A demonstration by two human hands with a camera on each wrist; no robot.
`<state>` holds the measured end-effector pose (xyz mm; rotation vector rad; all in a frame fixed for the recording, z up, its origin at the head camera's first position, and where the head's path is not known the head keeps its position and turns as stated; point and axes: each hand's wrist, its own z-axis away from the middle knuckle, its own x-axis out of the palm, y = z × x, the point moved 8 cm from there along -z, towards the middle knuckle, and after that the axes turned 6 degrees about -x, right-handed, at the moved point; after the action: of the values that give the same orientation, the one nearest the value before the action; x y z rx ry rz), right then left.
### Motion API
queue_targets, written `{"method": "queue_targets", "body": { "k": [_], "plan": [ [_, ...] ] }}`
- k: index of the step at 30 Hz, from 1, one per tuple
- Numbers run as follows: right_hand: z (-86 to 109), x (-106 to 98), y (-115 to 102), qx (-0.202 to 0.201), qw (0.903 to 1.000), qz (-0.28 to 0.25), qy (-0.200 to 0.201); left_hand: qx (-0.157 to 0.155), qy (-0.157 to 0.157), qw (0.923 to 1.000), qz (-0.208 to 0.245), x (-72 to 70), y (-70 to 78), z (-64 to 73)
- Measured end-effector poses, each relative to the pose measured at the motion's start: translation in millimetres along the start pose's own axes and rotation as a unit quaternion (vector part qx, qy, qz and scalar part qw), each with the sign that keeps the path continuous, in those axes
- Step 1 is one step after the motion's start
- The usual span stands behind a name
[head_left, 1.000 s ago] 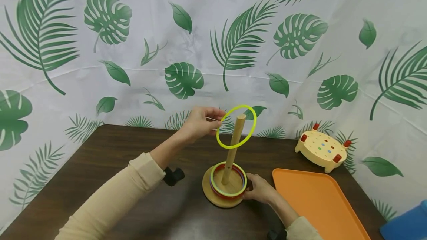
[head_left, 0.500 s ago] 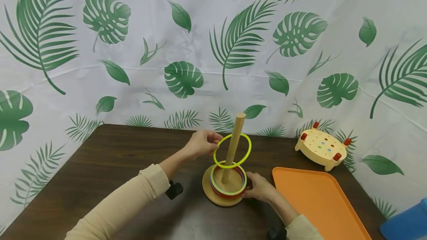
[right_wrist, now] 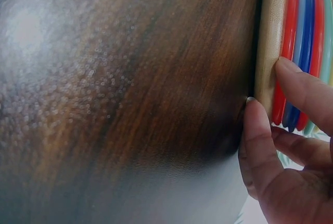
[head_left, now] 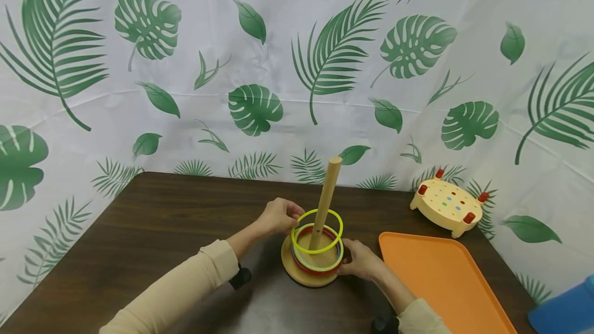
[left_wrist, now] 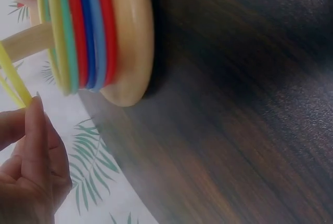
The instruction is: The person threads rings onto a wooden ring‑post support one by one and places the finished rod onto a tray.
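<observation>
Thumb and fingers of my left hand (head_left: 278,216) pinch the left side of a bright yellow ring (head_left: 342,226). That ring encircles the wooden peg (head_left: 328,184) low down, just above a stack of rings. Red, light blue, dark blue, green and pale yellow rings show in the stack, with a red ring (left_wrist: 78,31) among them in the left wrist view. The peg rises from a round wooden base (head_left: 287,264) on the table. My right hand (head_left: 361,261) grips the base's right edge, thumb and fingers on either side of its rim (right_wrist: 269,42), beside the stack.
An orange tray (head_left: 431,272) lies right of the right hand on the dark wood table (head_left: 176,220). Behind it sits a cream pegboard toy (head_left: 447,205) with red pegs. A blue object (head_left: 563,308) is at the far right. A leaf-print cloth (head_left: 195,117) hangs behind.
My left hand has lowered the yellow ring along the peg, from around its top to just over the stack. The right hand has stayed at the base.
</observation>
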<state>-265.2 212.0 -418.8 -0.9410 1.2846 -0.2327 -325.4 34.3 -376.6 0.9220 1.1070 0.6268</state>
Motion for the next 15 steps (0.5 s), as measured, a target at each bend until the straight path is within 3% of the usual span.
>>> {"method": "queue_targets", "body": {
  "k": [9, 15],
  "plan": [
    [0.5, 0.1, 0.9, 0.002, 1.0000, 0.007, 0.003, -0.007, 0.003, 0.9997, -0.023, 3.9, -6.0, -0.8],
    [0.9, 0.4, 0.6, 0.006, 1.0000, -0.001, 0.001, 0.008, -0.002, 0.9994, -0.035, 5.7, -6.9, -3.7]
  ]
}}
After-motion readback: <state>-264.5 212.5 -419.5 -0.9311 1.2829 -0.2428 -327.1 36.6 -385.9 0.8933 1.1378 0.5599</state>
